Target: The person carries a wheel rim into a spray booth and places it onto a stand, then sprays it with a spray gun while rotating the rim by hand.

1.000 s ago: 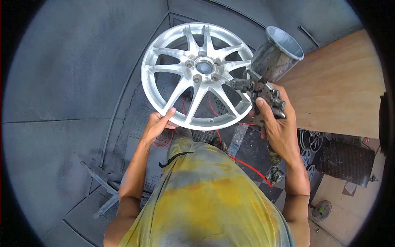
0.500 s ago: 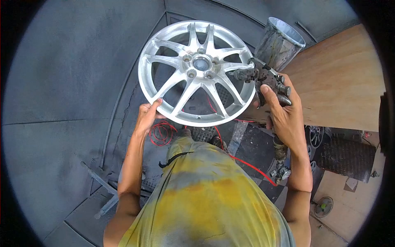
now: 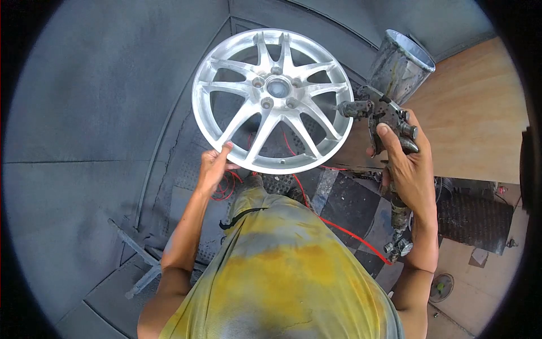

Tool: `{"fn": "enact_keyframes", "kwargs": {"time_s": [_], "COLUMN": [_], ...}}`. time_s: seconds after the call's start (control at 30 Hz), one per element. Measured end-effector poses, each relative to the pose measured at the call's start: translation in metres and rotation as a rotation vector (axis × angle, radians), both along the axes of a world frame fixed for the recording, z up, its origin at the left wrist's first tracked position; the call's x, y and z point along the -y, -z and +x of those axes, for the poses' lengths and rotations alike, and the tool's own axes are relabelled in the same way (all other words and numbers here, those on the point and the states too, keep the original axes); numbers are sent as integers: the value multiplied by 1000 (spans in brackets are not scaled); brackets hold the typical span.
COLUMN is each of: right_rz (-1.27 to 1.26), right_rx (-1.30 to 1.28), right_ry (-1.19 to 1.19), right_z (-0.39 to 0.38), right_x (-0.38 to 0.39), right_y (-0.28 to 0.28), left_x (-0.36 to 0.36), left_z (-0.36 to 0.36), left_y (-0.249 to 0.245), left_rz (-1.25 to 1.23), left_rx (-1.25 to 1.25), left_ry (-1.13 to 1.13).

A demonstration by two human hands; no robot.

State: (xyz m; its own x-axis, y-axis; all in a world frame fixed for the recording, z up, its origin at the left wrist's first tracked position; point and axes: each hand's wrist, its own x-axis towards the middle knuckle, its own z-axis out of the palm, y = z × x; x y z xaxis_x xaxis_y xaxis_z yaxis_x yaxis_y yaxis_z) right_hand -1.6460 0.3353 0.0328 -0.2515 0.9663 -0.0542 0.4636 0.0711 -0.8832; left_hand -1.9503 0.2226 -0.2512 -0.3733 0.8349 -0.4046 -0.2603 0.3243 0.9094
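A silver alloy wheel rim [image 3: 248,125] with split spokes faces up toward me. My left hand [image 3: 213,167] grips its lower left edge, thumb on top and fingers underneath. In my right hand [image 3: 409,169] is a paint spray gun [image 3: 389,116], fingers wrapped around its handle. The gun's nozzle points left at the rim's right side, close to the edge. On top of the gun sits a paint-stained metal cup [image 3: 400,68]. A red air hose [image 3: 358,238] leads to the fitting below the handle.
Grey walls [image 3: 84,113] stand at the left and back. A wooden panel [image 3: 474,113] rises at the right. Hose coils [image 3: 226,187] lie on the floor by my feet. A metal stand [image 3: 138,248] is at lower left, and a dark textured mat [image 3: 474,217] at right.
My right hand has moved the spray gun to the right, away from the rim's spokes toward its outer edge. The rim, still in my left hand, has turned slightly.
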Motion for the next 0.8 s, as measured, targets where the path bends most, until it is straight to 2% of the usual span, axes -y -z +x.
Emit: {"fn": "enact_keyframes", "kwargs": {"time_s": [0.07, 0.2, 0.27, 0.3, 0.4, 0.47, 0.53, 0.6, 0.67, 0.77, 0.8], "right_rz": [13, -13, -42, -59, 15, 75, 103, 126, 112, 66, 72], "right_rx": [-11, -6, 7, 17, 6, 4, 19, 16, 27, 32, 16], "right_ry": [4, -60, -101, -110, -124, -132, -146, -135, -121, -99, -96], "right_z": [-5, -6, -6, -8, -12, -12, -10, -8, -5, -3, -3], "right_x": [0, -8, -15, -17, -19, -21, -23, -23, -22, -17, -15], "right_y": [0, 2, 3, 3, 12, 16, 17, 20, 19, 16, 19], "left_x": [2, -2, -11, -16, -15, -7, 1, 22, 36, 75, 85], "left_z": [28, 93, 121, 130, 139, 125, 100, 69, 41, 18, 19], "left_y": [-3, -6, -14, -9, 24, 28, 56, 93, 118, 161, 169], "left_rz": [0, -42, -30, -66, 168, 57, -67, -120, -337, -526, -608], "left_rx": [38, 347, 510, 523, 75, -213, -434, -505, -610, -633, -544], "left_ry": [-24, 20, 167, 339, 962, 1082, 1181, 1069, 1050, 978, 990]}}
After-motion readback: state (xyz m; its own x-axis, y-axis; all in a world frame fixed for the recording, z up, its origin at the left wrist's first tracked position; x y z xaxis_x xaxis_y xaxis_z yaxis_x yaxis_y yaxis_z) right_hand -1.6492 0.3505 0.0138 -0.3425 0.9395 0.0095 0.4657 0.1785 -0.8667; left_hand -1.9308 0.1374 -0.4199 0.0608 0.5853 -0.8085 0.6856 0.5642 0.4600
